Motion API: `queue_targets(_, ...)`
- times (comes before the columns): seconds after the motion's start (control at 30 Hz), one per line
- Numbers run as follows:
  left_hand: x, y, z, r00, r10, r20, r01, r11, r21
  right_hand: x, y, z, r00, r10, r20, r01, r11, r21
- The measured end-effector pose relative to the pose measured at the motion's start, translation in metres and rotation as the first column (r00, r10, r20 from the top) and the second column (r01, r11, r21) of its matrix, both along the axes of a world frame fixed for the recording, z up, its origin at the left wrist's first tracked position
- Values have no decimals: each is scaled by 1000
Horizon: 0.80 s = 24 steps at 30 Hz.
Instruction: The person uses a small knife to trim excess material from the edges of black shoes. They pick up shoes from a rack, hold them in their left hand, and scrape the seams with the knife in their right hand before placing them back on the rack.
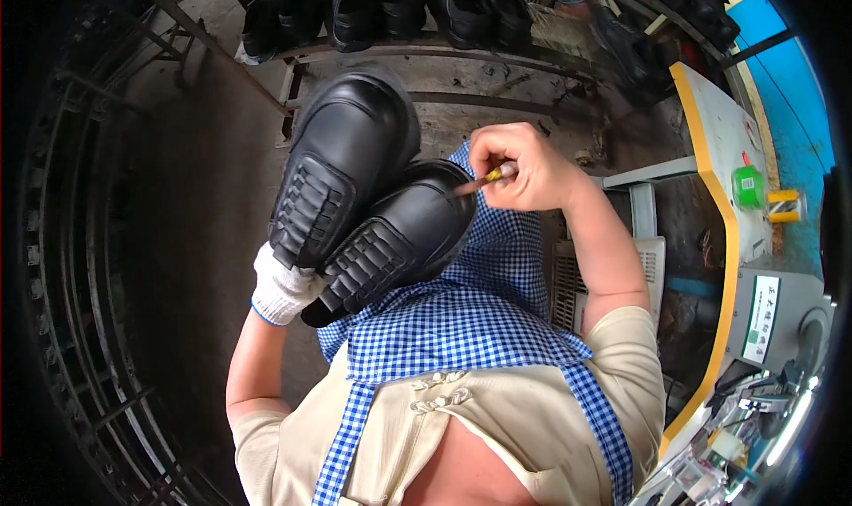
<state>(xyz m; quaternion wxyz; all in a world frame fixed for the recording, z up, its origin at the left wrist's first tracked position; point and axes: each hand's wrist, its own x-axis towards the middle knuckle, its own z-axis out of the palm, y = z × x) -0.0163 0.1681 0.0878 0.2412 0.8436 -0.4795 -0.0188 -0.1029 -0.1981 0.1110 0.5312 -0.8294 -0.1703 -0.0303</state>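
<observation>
My left hand (pixel 286 286), in a white knitted glove, is closed round the heel ends of two black leather shoes. The upper left shoe (pixel 351 142) points its rounded toe away from me. Beside it, the lower right shoe (pixel 382 240) lies over my lap, its toe turned to the right. Both have ribbed, lace-like bands across the front. My bare right hand (pixel 524 164) pinches what looks like a small brush (pixel 479 183), brown toward the tip with a yellow band. Its tip is at the toe of the lower right shoe; whether it touches, I cannot tell.
Several black shoes (pixel 399 9) stand on a metal rack (pixel 390 49) ahead. To the right is a yellow-edged table (pixel 710 133) with a green container (pixel 748 186), a roll of yellow tape (pixel 784 206) and a grey machine (pixel 781 311). Dark metal racking (pixel 84 284) runs along the left.
</observation>
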Motion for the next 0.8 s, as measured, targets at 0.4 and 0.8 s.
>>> queue_targets(0.4, 7, -6, 4, 995, -100, -12, 100, 987, 125, 2, -2, 30, 936, -266, 229, 248, 963, 105)
queue_targets(0.8, 9, -17, 19, 956, -136, -259, 186, 967, 176, 11, -1, 75, 932, -45, 360, 185, 912, -365)
